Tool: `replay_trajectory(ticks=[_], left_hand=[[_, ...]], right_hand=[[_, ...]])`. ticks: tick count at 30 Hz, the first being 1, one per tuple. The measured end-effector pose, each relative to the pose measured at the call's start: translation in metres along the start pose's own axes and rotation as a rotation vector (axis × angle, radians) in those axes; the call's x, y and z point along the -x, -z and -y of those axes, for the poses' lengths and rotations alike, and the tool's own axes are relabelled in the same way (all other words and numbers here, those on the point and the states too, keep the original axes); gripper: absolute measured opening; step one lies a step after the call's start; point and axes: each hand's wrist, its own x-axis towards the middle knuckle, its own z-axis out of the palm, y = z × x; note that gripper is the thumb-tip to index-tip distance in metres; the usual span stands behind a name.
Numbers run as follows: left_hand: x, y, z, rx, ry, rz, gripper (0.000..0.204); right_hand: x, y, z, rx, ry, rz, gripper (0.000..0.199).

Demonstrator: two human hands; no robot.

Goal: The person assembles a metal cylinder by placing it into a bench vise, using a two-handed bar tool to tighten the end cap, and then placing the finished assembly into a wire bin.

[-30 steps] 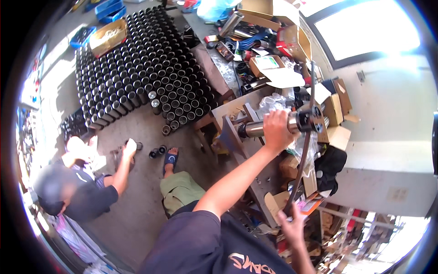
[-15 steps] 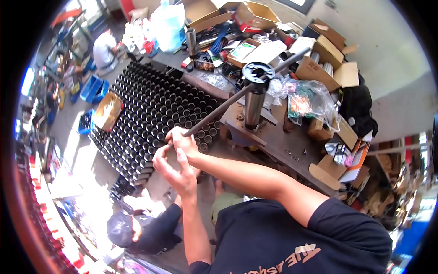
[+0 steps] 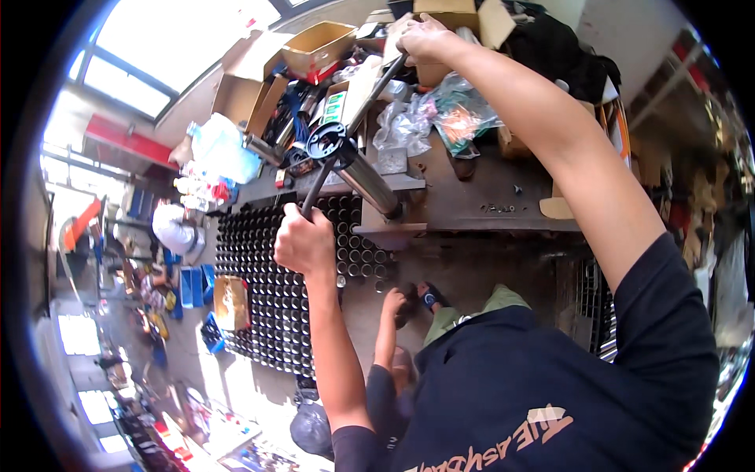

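Gripping the dark bar (image 3: 377, 91) with both hands, you have it slanting from the upper middle of the frame down toward the center left. Your left hand (image 3: 305, 242) is clenched in a fist around its lower end, at center left. Your right hand (image 3: 425, 39), at the top of the frame, looks curled over its upper end, though the fingers partly hide how fully they wrap.

Expect the bar to feel stiff and fairly heavy for its thickness, probably metal; it is unlikely to bend or break. Its surface looks smooth, so an oily patch could let your palm slide. The best holds are at the two ends, where your hands are, since that gives the longest lever on either side.

Between your hands, the bar's middle meets the black ring-shaped cap (image 3: 325, 141) on the steel cylinder (image 3: 366, 186); you cannot tell exactly how it sits in the cap's gaps. The cap lies up and to the right of your left fist, and down and to the left of your right hand, touching neither. The cylinder seems rigid, weighty and slick on its polished side. It slopes from the cap down to the right, its foot by the front edge of the workbench (image 3: 472, 185), near the frame's middle.
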Motion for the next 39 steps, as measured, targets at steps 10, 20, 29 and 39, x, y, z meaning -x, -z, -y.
replay_trajectory(ticks=[10, 20, 29, 39], left_hand=[[-0.032, -0.039, 0.049, -0.304, -0.201, -0.361, 0.028], [-0.137, -0.153, 0.117, 0.152, -0.427, -0.361, 0.029], [-0.182, -0.173, 0.054, 0.524, -0.661, -0.673, 0.025], [-0.252, -0.173, -0.082, 1.226, -1.218, -0.441, 0.036]], right_hand=[[0.017, -0.085, 0.054, -0.334, -0.343, -0.108, 0.034], [0.185, -0.01, 0.04, -0.181, 0.113, -0.042, 0.021], [0.196, -0.003, 0.063, -1.27, 0.013, 0.886, 0.064], [0.241, 0.027, 0.435, -2.255, -0.543, 0.17, 0.028]])
